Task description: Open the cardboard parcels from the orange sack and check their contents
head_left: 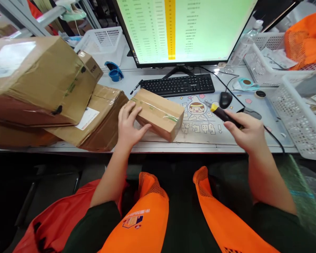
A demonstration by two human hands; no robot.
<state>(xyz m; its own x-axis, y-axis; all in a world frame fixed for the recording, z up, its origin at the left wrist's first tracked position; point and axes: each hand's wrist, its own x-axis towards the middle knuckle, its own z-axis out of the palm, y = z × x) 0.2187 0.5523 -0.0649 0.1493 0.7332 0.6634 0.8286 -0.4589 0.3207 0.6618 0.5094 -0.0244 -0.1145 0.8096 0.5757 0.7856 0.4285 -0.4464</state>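
Note:
A small taped cardboard box (160, 114) lies at an angle on the desk mat, just in front of the keyboard. My left hand (130, 124) grips its left end, fingers on top and thumb along the near side. In my right hand (246, 128) is a box cutter (223, 114) with a dark handle and a yellow front part. Its metal tip points left, toward the box but apart from it. The black mouse (225, 100) sits just behind the cutter.
Larger cartons (42, 80) are stacked at the left. A keyboard (177, 85) stands under the monitor (186, 31). A blue tape roll (114, 72) is behind the cartons. White baskets (300, 119) and a plastic bottle (243, 45) line the right, with a cable (275, 138) near my right wrist.

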